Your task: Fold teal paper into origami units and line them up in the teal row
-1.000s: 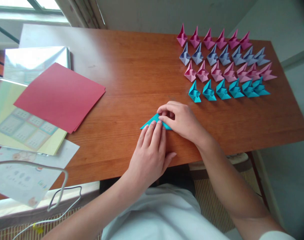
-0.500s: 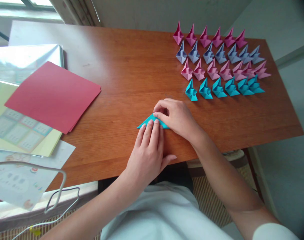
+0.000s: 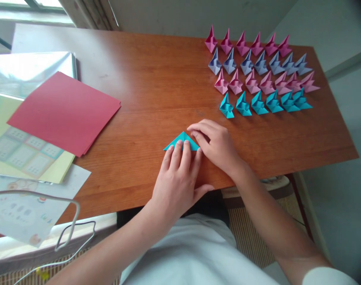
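A small teal paper triangle (image 3: 182, 140) lies flat on the wooden table (image 3: 156, 91) near its front edge. My left hand (image 3: 177, 180) rests on the table with its fingers stretched out, the fingertips pressing the triangle's lower edge. My right hand (image 3: 217, 144) lies just right of the triangle, its fingers curled and pressing the right corner of the paper.
Several rows of folded paper pieces stand at the back right: magenta (image 3: 246, 43), lilac (image 3: 257, 63), pink (image 3: 257, 84), teal (image 3: 259, 105). A stack of red sheets (image 3: 64, 113) lies at the left over a yellowish card (image 3: 26, 158), with a shiny sheet (image 3: 32, 71) behind.
My right hand has slid off the top of the triangle to its right side, so more of the teal paper shows. My left hand has hardly moved.
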A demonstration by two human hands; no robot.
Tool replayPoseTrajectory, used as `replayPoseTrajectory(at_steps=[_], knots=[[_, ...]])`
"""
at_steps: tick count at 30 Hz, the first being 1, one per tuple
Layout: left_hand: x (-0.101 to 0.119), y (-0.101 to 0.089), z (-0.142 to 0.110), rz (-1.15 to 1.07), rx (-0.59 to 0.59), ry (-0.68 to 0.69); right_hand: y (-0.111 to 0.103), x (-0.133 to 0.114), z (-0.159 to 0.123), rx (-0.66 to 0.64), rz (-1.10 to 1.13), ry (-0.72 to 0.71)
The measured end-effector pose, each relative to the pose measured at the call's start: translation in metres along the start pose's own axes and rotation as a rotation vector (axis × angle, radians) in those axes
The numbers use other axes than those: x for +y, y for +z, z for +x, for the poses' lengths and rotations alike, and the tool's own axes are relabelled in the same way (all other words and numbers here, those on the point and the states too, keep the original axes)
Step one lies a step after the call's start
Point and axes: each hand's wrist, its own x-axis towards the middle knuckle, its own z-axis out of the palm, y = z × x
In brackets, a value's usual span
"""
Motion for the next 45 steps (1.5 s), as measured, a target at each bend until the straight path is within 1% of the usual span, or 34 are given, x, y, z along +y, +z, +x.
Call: replayPoseTrajectory(at_steps=[2,4,6,8,11,14,15,18,20,21,23,25,28,30,32,34,37,41,45], knots=[[-0.004,0.001,-0.001,0.003,0.016,0.03,0.0,0.0,-0.023,0.083,-0.082,-0.038],[-0.008,0.001,-0.002,0.015,0.025,0.055,0.001,-0.003,-0.047,0.104,-0.173,-0.043],[-0.013,0.001,-0.002,0.029,0.026,0.074,0.003,-0.009,-0.066,0.072,-0.274,-0.056],[-0.017,-0.001,-0.002,0.048,0.018,0.089,0.004,-0.015,-0.076,0.03,-0.413,-0.048],[-0.026,-0.004,-0.004,0.086,0.005,0.144,0.004,-0.022,-0.081,-0.015,-0.541,-0.037],[-0.04,-0.009,-0.011,0.111,0.007,0.187,0.002,-0.024,-0.079,-0.037,-0.576,-0.042],[-0.045,-0.011,-0.015,0.12,0.014,0.182,0.002,-0.024,-0.079,-0.039,-0.579,-0.043],[-0.058,-0.018,-0.029,0.15,0.043,0.098,0.001,-0.025,-0.078,-0.033,-0.586,-0.046],[-0.064,-0.02,-0.038,0.158,0.073,0.05,0.001,-0.025,-0.078,-0.028,-0.584,-0.05],[-0.066,-0.021,-0.041,0.161,0.07,0.034,0.001,-0.025,-0.078,-0.026,-0.579,-0.051],[-0.066,-0.019,-0.045,0.165,0.072,0.016,0.002,-0.024,-0.078,-0.023,-0.562,-0.05],[-0.064,-0.017,-0.045,0.161,0.1,-0.006,0.002,-0.022,-0.077,-0.019,-0.53,-0.045],[-0.055,-0.015,-0.038,0.135,0.198,-0.044,0.001,-0.015,-0.074,0.008,-0.43,-0.048],[-0.047,-0.014,-0.03,0.106,0.246,-0.018,0.0,-0.01,-0.071,0.037,-0.33,-0.056],[-0.038,-0.013,-0.021,0.082,0.238,0.039,-0.001,-0.007,-0.066,0.054,-0.244,-0.062],[-0.031,-0.011,-0.013,0.073,0.192,0.083,-0.002,-0.006,-0.063,0.049,-0.215,-0.07],[-0.027,-0.005,-0.006,0.075,0.151,0.089,-0.003,-0.009,-0.065,0.024,-0.299,-0.08],[-0.028,0.002,-0.007,0.084,0.149,0.088,-0.002,-0.016,-0.079,-0.009,-0.474,-0.071],[-0.03,0.003,-0.009,0.083,0.148,0.095,-0.001,-0.02,-0.088,-0.011,-0.503,-0.051]])
